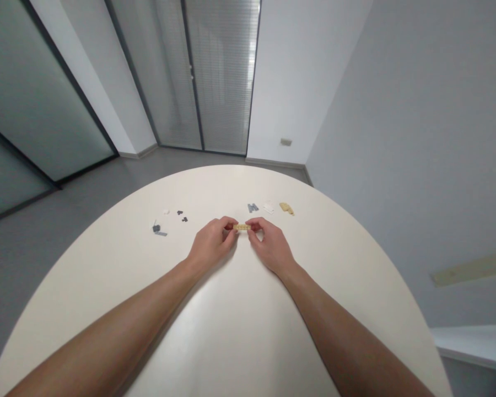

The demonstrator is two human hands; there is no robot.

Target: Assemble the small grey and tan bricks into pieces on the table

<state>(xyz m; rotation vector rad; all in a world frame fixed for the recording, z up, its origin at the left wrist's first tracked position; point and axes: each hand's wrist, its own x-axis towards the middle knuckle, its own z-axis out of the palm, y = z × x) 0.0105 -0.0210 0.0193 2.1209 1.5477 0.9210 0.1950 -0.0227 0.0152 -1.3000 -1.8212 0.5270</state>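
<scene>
Between my two hands, just above or on the white table [248, 320], is a small tan studded building-brick piece [242, 227], long and narrow. My left hand [215, 238] pinches its left end between thumb and fingers. At the right end, my right hand [269, 240] grips it the same way. My fingertips cover both ends of the piece. Beyond my right hand lie grey pieces [253, 208], white pieces [268, 208] and tan pieces [286, 208].
On the table's left side are small black pieces [184, 219], a white piece [166, 212], a dark round piece [156, 227] and a flat grey piece [161, 234]. The round table's far edge faces a glass partition [219, 77] and a white wall [297, 71].
</scene>
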